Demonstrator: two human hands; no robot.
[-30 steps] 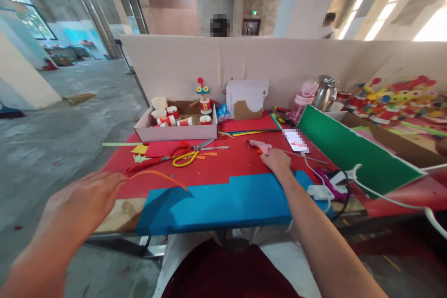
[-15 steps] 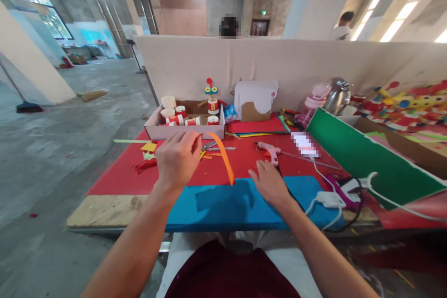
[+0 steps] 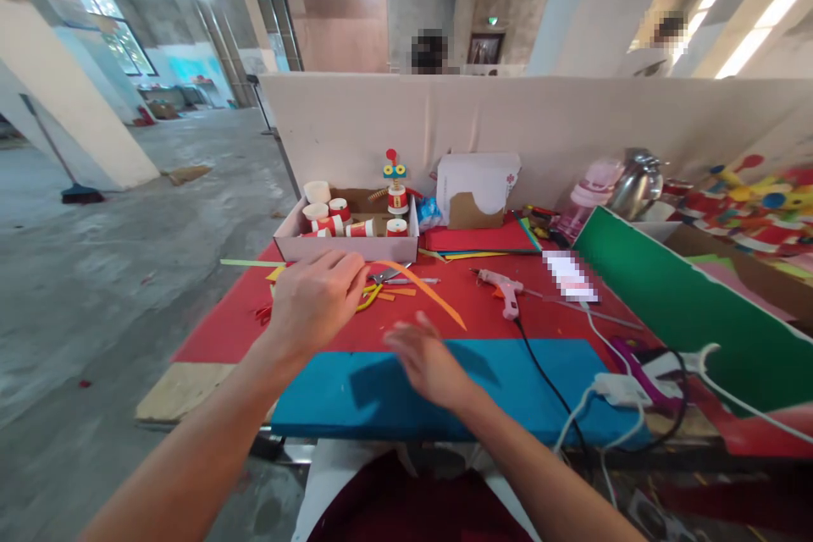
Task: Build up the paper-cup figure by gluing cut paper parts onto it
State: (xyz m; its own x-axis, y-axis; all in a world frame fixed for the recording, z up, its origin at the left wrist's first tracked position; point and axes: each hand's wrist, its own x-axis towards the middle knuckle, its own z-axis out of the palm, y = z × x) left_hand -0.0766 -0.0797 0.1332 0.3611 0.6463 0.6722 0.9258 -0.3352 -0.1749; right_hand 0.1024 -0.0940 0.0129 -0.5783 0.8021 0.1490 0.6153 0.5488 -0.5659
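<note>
My left hand (image 3: 319, 298) pinches one end of an orange paper strip (image 3: 424, 288) above the red table covering. The strip curves out to the right and its far end hangs free. My right hand (image 3: 424, 357) hovers over the blue sheet (image 3: 527, 377), below the strip, its fingers apart and somewhat blurred; nothing shows in it. Behind the strip lie yellow-handled pliers (image 3: 372, 295) and small orange paper pieces (image 3: 397, 293). A pink glue gun (image 3: 505, 288) rests to the right, its black cord running toward the front edge.
A cardboard box (image 3: 346, 249) with paper cups and a spring-necked cup figure stands at the back. On the right are a green-sided box (image 3: 673, 313), a power strip (image 3: 619, 389) with cables, a pink bottle (image 3: 590, 196) and a metal jug (image 3: 640, 184). A partition (image 3: 539, 114) runs behind.
My right hand has moved left, away from beside the glue gun to beneath the strip. My left hand still holds the strip, which now reaches further right. The view has shifted slightly.
</note>
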